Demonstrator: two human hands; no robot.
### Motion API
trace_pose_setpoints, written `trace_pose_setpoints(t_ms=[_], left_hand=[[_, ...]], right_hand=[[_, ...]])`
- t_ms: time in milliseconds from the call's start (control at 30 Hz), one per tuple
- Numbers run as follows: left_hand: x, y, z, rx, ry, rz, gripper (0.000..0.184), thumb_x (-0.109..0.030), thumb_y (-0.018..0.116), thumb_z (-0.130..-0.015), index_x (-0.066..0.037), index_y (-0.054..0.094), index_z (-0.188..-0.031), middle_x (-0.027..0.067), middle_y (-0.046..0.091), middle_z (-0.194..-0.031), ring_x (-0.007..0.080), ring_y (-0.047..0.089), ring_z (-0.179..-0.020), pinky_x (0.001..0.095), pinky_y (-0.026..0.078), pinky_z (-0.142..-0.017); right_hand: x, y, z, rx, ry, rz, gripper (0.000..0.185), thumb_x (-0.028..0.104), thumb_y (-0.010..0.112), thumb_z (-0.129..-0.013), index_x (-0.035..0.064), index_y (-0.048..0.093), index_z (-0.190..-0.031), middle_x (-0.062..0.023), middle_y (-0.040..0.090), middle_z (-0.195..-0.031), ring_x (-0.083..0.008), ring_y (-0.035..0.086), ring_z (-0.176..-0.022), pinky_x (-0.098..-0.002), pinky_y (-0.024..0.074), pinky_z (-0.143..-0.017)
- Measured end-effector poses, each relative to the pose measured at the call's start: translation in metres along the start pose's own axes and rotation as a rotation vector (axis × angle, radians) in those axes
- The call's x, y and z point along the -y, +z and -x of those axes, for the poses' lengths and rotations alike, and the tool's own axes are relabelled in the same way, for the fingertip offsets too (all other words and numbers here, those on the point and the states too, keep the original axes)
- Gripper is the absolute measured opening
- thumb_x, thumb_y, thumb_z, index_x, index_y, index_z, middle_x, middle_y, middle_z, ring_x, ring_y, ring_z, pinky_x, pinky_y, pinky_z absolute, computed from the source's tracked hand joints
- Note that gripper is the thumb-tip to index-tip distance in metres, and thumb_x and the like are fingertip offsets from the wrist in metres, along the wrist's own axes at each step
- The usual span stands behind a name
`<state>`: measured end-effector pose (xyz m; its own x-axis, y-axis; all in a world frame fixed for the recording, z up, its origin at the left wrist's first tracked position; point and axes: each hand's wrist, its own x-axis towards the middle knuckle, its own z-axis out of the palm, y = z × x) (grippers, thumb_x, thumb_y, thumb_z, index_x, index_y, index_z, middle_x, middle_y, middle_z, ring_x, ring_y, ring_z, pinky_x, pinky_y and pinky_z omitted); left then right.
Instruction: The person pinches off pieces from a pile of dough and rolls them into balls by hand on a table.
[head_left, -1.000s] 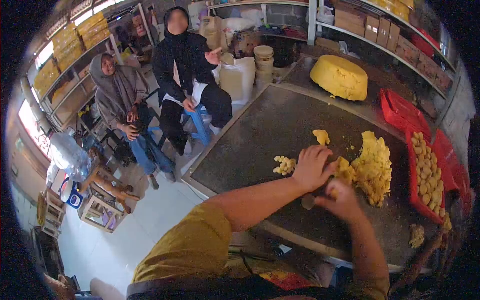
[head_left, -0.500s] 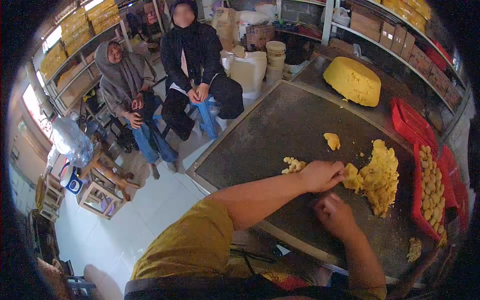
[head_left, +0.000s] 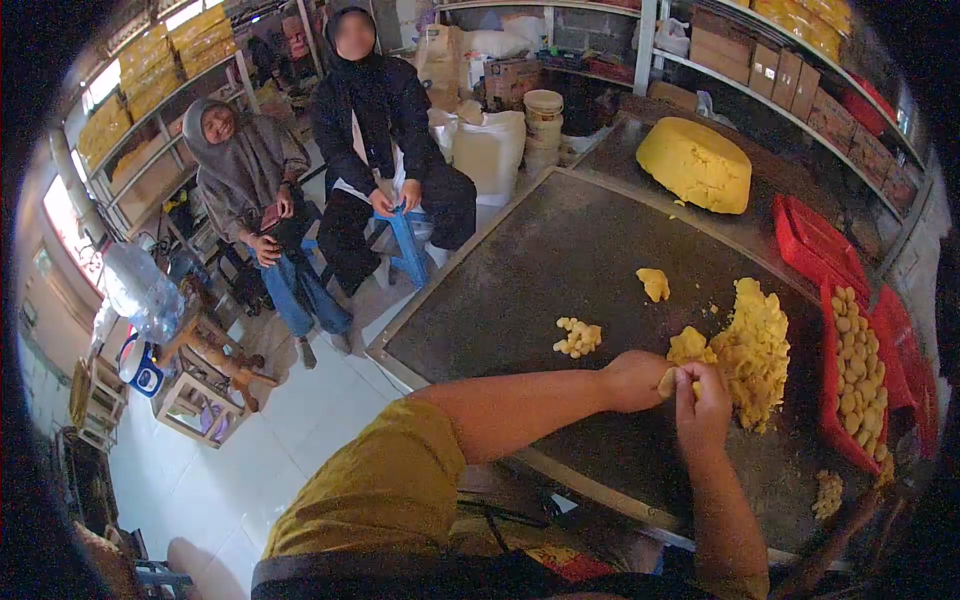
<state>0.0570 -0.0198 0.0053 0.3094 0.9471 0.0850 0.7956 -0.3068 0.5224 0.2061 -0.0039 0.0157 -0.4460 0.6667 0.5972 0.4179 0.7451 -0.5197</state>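
Observation:
My left hand (head_left: 632, 381) is closed over the dark tabletop, fingers curled around a small piece of yellow dough (head_left: 667, 382). Pressed up against it, my right hand (head_left: 704, 402) pinches at the same piece with thumb and fingers. Just beyond both hands is a small lump of dough (head_left: 690, 346), touching a larger crumbly heap of yellow dough (head_left: 756, 352). A cluster of small pale pieces (head_left: 577, 337) lies left of my hands. Another loose chunk of dough (head_left: 653, 284) sits farther back.
A red tray (head_left: 832, 405) of shaped dough pieces stands at right, with more red trays (head_left: 815, 245) behind it. A big yellow dough block (head_left: 695, 165) rests at the back. Two seated people (head_left: 385, 150) face the table (head_left: 480, 290). Crumbs (head_left: 828, 495) lie near right.
My left hand has moved slightly down, away from the cluster of small pieces. My right hand has come up from the near side to meet it at the dough piece.

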Motion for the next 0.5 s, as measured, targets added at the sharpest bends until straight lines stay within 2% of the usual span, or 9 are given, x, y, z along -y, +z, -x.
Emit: trace_pose_setpoints(t_ms=[100,233,333,400,433,500], left_hand=[[0.005,0.008,-0.003,-0.05,0.0,0.057,0.025,-0.03,0.044,-0.081,-0.011,0.054,-0.095,0.0179,0.061,-0.086,0.0372,0.058,-0.08,0.0446,0.047,-0.067],[0.012,0.009,-0.004,-0.132,0.037,0.129,0.024,-0.029,0.044,-0.081,-0.012,0.055,-0.094,0.0174,0.061,-0.087,0.0368,0.058,-0.082,0.0442,0.047,-0.068],[0.009,-0.003,0.0,-0.214,-0.077,0.216,0.023,-0.026,0.048,-0.08,-0.011,0.055,-0.095,0.0165,0.061,-0.087,0.0362,0.057,-0.083,0.0438,0.047,-0.067],[0.009,-0.007,0.001,-0.155,0.014,0.072,0.025,-0.024,0.052,-0.078,-0.009,0.054,-0.097,0.016,0.061,-0.087,0.0347,0.057,-0.085,0.0441,0.047,-0.068],[0.013,0.001,-0.001,-0.155,0.014,0.077,0.025,-0.024,0.052,-0.078,-0.009,0.054,-0.097,0.016,0.061,-0.087,0.0347,0.057,-0.085,0.0441,0.047,-0.068],[0.015,0.017,-0.002,-0.293,0.054,-0.026,0.024,-0.021,0.054,-0.076,-0.009,0.054,-0.096,0.0156,0.061,-0.085,0.0344,0.058,-0.082,0.0442,0.048,-0.067]], right_hand=[[0.002,-0.002,-0.003,0.06,0.012,0.023,0.017,0.017,0.054,-0.083,0.0009,0.055,-0.088,-0.0157,0.056,-0.087,-0.0324,0.054,-0.08,-0.038,0.0429,-0.073],[0.01,-0.005,-0.004,0.022,-0.009,-0.079,0.017,0.013,0.055,-0.082,0.0008,0.053,-0.093,-0.0156,0.054,-0.093,-0.0326,0.052,-0.085,-0.0387,0.0412,-0.077],[0.001,-0.003,-0.001,-0.04,-0.024,-0.12,0.023,0.01,0.06,-0.077,0.0008,0.051,-0.096,-0.0154,0.053,-0.098,-0.0327,0.051,-0.088,-0.0395,0.0398,-0.08],[-0.008,-0.004,0.005,0.029,0.125,-0.162,0.027,0.008,0.067,-0.071,0.0016,0.053,-0.094,-0.0145,0.053,-0.097,-0.0316,0.052,-0.088,-0.0392,0.0417,-0.077],[-0.008,-0.002,0.005,0.032,0.127,-0.159,0.027,0.008,0.067,-0.071,0.0016,0.053,-0.094,-0.0145,0.053,-0.097,-0.0316,0.052,-0.088,-0.0392,0.0417,-0.077],[-0.005,0.001,0.005,0.11,-0.119,0.017,0.03,0.01,0.071,-0.068,0.0027,0.055,-0.092,-0.0139,0.054,-0.093,-0.03,0.054,-0.086,-0.0387,0.0444,-0.073]])
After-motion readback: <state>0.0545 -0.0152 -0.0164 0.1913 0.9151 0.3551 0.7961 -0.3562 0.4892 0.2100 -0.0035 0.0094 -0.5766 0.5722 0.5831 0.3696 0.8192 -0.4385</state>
